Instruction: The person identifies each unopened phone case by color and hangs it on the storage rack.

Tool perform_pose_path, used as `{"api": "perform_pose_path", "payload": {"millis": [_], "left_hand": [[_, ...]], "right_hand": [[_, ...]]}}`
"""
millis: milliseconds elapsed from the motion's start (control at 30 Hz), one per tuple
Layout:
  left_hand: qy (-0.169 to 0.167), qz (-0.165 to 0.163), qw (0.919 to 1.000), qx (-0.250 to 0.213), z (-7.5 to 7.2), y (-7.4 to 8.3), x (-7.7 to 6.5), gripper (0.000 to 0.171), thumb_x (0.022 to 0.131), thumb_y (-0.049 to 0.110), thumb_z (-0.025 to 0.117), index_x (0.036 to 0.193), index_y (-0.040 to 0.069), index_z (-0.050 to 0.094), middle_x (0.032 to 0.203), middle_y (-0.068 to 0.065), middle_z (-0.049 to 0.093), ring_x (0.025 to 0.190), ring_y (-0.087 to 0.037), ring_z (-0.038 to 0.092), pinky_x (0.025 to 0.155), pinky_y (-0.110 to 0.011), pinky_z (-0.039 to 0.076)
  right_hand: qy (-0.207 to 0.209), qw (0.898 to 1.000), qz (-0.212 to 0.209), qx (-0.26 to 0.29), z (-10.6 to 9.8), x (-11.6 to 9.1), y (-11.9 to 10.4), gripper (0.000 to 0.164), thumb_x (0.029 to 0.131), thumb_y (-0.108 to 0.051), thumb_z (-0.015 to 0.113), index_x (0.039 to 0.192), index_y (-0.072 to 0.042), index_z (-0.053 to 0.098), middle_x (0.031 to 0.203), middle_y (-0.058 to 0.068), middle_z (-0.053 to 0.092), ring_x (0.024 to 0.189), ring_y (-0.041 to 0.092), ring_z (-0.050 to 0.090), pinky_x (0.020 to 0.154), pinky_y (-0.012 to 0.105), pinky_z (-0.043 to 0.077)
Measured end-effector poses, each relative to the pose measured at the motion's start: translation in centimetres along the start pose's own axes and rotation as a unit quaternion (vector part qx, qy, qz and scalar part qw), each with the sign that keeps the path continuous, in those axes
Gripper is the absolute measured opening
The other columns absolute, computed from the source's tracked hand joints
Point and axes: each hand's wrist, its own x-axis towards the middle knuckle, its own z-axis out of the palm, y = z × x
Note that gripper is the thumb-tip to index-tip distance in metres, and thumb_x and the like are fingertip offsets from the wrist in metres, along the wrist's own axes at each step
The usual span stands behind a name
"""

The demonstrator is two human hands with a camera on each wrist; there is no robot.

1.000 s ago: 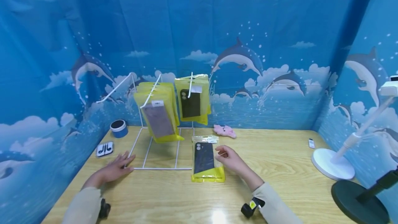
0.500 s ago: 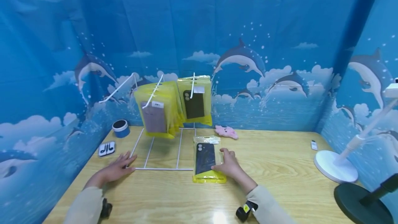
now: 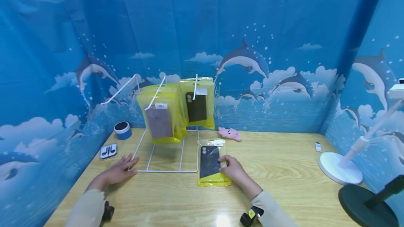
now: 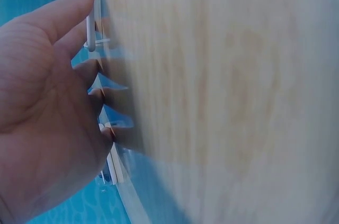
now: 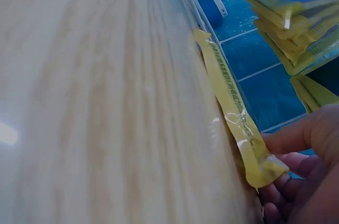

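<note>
A phone case in a clear and yellow pouch (image 3: 209,162) lies on the table beside the front right corner of the white wire rack (image 3: 157,171). My right hand (image 3: 234,169) pinches its right edge. In the right wrist view the thumb (image 5: 290,135) lies over the pouch's yellow end (image 5: 233,107), with other fingers beneath. At the rack's front left corner rests my left hand (image 3: 119,170), fingers spread and fairly straight. Its thumb touches the rack's wire (image 4: 90,12) in the left wrist view. Several yellow phone case pouches (image 3: 159,122) hang from the rack's middle hook, others (image 3: 197,106) from the right hook.
To the left are a blue round container (image 3: 122,130) and boxed earphones (image 3: 108,151). A pink plush toy (image 3: 229,133) lies behind the loose pouch. Far right stand a white lamp base (image 3: 340,168), a black stand (image 3: 367,204) and a small white item (image 3: 318,146).
My right hand has come down onto the loose pouch and taken its right edge. That pouch has shifted slightly right, off the rack's corner. The hanging pouches have swayed; my left hand stays put.
</note>
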Motion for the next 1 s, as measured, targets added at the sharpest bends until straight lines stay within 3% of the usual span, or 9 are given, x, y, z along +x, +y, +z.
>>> {"api": "perform_pose_path", "payload": {"millis": [167,267,400,467,633,767,833,900,1000], "left_hand": [[0.000,0.002,1.0000,0.003,0.1,0.0,0.0,0.065,0.097,0.041,0.050,0.145,0.002,0.031,0.151,-0.032,0.005,0.135,-0.055,-0.006,0.102,-0.072,-0.003],[-0.001,0.003,1.0000,0.002,0.1,0.0,0.0,0.065,0.097,0.041,0.049,0.146,0.002,0.031,0.151,-0.032,0.005,0.135,-0.055,-0.006,0.102,-0.072,-0.003],[0.004,0.014,0.9999,-0.006,0.1,-0.2,0.0,0.065,0.096,0.042,0.049,0.145,0.002,0.032,0.150,-0.033,0.005,0.134,-0.056,-0.006,0.101,-0.073,-0.004],[0.009,0.030,0.9995,-0.008,0.0,-0.4,0.0,0.064,0.096,0.041,0.050,0.144,0.001,0.033,0.148,-0.036,0.006,0.133,-0.058,-0.005,0.100,-0.074,-0.003],[0.012,0.040,0.9990,-0.014,0.0,-0.3,-0.1,0.063,0.096,0.038,0.051,0.143,-0.001,0.034,0.147,-0.037,0.006,0.131,-0.059,-0.005,0.099,-0.074,-0.004],[0.006,0.020,0.9997,-0.011,-0.1,-0.1,-0.2,0.065,0.096,0.040,0.051,0.144,-0.001,0.033,0.149,-0.035,0.005,0.133,-0.057,-0.006,0.101,-0.073,-0.004],[0.002,0.013,0.9999,-0.007,-0.1,0.0,-0.1,0.065,0.096,0.040,0.051,0.144,0.000,0.033,0.150,-0.034,0.005,0.134,-0.057,-0.006,0.101,-0.073,-0.004],[0.000,0.007,1.0000,-0.006,-0.1,0.0,-0.1,0.065,0.096,0.040,0.051,0.145,0.001,0.032,0.150,-0.033,0.004,0.134,-0.056,-0.007,0.101,-0.073,-0.004],[0.000,0.008,1.0000,-0.005,0.0,0.0,0.0,0.065,0.096,0.040,0.050,0.145,0.001,0.032,0.151,-0.033,0.004,0.134,-0.056,-0.007,0.101,-0.073,-0.004]], "right_hand": [[0.016,0.998,0.005,0.065,-1.1,-0.9,0.2,0.029,0.078,0.010,0.060,0.105,0.001,0.065,0.122,0.023,0.058,0.124,0.044,0.043,0.105,0.055,0.033],[0.044,0.993,0.012,0.108,-1.9,-2.0,-0.1,0.027,0.080,0.010,0.058,0.103,0.000,0.066,0.121,0.021,0.058,0.112,0.039,0.052,0.094,0.048,0.046],[0.069,0.986,-0.003,0.150,-3.6,-4.0,-1.7,0.023,0.085,0.008,0.056,0.104,0.000,0.066,0.120,0.015,0.059,0.106,0.025,0.053,0.088,0.033,0.049],[0.070,0.985,-0.027,0.156,-4.6,-5.1,-2.9,0.021,0.088,0.007,0.056,0.106,0.001,0.065,0.121,0.013,0.059,0.119,0.021,0.047,0.099,0.028,0.041],[0.073,0.972,-0.127,0.183,-6.9,-7.5,-5.9,0.018,0.089,0.006,0.057,0.106,0.005,0.061,0.112,0.007,0.060,0.115,0.011,0.051,0.096,0.015,0.042],[0.062,0.942,-0.254,0.211,-7.6,-8.6,-8.0,0.017,0.089,0.008,0.056,0.105,0.004,0.061,0.105,0.005,0.060,0.107,0.008,0.055,0.093,0.014,0.044],[0.049,0.927,-0.296,0.226,-7.7,-8.8,-9.1,0.018,0.089,0.010,0.055,0.105,0.003,0.061,0.105,0.005,0.059,0.105,0.010,0.055,0.091,0.017,0.047],[0.036,0.919,-0.314,0.237,-7.6,-8.8,-10.2,0.018,0.090,0.010,0.054,0.105,0.004,0.060,0.108,0.005,0.058,0.112,0.011,0.053,0.091,0.018,0.047],[0.021,0.919,-0.307,0.246,-7.3,-8.1,-11.5,0.016,0.091,0.007,0.053,0.106,0.007,0.058,0.112,0.004,0.057,0.118,0.011,0.050,0.091,0.019,0.048]]}}
